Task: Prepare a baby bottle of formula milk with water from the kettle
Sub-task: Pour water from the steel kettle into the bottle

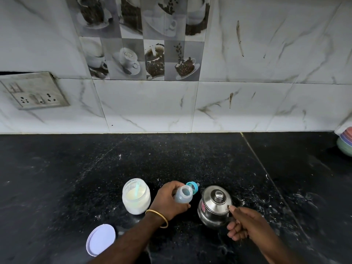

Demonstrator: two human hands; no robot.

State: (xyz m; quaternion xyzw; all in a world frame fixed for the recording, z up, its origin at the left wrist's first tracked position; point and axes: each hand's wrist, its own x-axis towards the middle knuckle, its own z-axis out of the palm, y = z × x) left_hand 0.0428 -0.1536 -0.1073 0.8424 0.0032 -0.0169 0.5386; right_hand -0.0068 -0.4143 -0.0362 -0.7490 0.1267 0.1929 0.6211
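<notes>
Fingers (235, 232) of the right hand (245, 223) are curling closed around the handle of the small polished steel kettle (214, 205), thumb pressing its upper rim; the handle itself is hidden. The left hand (169, 201) is wrapping shut around the small translucent plastic baby bottle (183, 196), mouth open and tilted toward the spout.

The black speckled stone counter (95, 168) is carrying everything near its front edge. The kettle is judged rigid, smooth, heavier when filled, possibly hot: hold by the handle only. The round frosted jar of white formula powder (136, 197), a pale blue scoop (136, 187) inside it, is standing left of the bottle. The bottle is judged light, slightly squeezable, easily tipped: grip mid-body. The teal teat cap (193, 185) is lying behind it.
</notes>
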